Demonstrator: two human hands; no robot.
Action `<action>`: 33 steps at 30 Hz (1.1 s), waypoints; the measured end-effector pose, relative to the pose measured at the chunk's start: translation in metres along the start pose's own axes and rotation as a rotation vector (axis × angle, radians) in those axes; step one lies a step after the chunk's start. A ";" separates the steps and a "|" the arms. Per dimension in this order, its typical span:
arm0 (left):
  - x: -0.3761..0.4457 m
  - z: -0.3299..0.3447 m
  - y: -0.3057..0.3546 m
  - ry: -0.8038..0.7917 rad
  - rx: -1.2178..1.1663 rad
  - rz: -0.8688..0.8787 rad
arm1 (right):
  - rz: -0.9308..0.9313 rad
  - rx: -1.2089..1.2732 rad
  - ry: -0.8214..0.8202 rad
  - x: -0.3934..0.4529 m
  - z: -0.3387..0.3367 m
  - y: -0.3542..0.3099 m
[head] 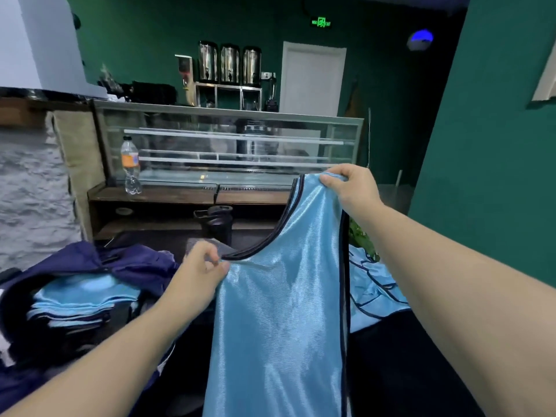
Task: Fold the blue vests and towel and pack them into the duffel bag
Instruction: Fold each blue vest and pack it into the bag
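Observation:
A shiny light-blue vest with dark trim hangs in front of me. My right hand grips its upper shoulder strap, raised high. My left hand pinches the lower edge of the neckline, further down and to the left. At the left, the navy duffel bag lies open with a stack of folded blue vests inside. More blue vests lie loose on the dark surface at the right, partly behind the held vest and my right forearm.
A glass display counter stands ahead, with a plastic bottle on its wooden ledge. A dark bottle stands behind the held vest. A green wall rises at the right, a stone wall at the left.

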State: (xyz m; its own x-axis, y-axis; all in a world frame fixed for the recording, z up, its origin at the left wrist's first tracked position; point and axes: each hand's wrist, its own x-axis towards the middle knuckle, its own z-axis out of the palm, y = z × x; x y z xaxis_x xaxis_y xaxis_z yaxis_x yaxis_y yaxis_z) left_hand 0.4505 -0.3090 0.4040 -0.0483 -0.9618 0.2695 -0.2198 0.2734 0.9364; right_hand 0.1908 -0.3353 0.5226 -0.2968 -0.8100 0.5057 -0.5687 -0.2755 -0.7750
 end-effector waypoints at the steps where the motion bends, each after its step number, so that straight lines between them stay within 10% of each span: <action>1: 0.008 0.001 -0.008 -0.025 0.029 0.012 | 0.016 -0.008 0.001 0.006 0.006 0.010; 18: 0.039 0.053 -0.127 -0.173 0.138 -0.186 | 0.162 -0.049 -0.075 0.010 0.082 0.131; 33: 0.022 0.041 -0.143 -0.128 -0.171 -0.342 | -0.004 0.063 -0.288 -0.076 0.033 0.075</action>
State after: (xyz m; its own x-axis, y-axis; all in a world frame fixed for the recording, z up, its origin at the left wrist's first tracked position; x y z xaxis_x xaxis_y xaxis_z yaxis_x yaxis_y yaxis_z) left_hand 0.4407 -0.3700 0.2665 -0.1234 -0.9888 -0.0843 -0.0795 -0.0748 0.9940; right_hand 0.1958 -0.3116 0.4132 -0.0597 -0.9197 0.3880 -0.5179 -0.3037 -0.7997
